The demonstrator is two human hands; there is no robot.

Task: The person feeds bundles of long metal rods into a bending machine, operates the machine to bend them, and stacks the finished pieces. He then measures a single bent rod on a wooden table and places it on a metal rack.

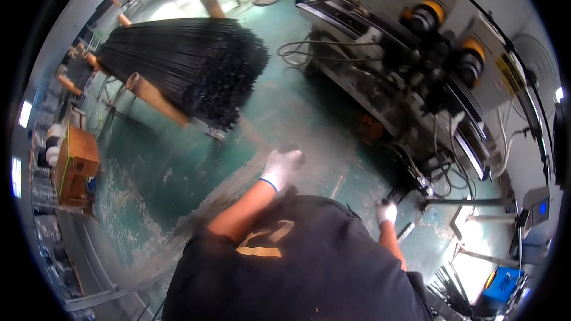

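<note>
My left hand (287,165), in a white glove with dark grey fingers, hangs over the green floor in front of my dark shirt (315,255). It is blurred, and I cannot make out anything in it. My right hand (386,210), also white-gloved, is lower at my right side, near the foot of the machine. Its fingers are small and partly hidden, so a grip does not show. A short grey bar-like piece (406,231) shows beside my right forearm.
A big stack of long black strips (184,62) lies on a rack with brown posts (156,100) at the left. A long machine (386,77) with orange-ringed parts and loose cables stands at the right. A brown wooden cabinet (78,157) is far left; a blue object (504,283) lies lower right.
</note>
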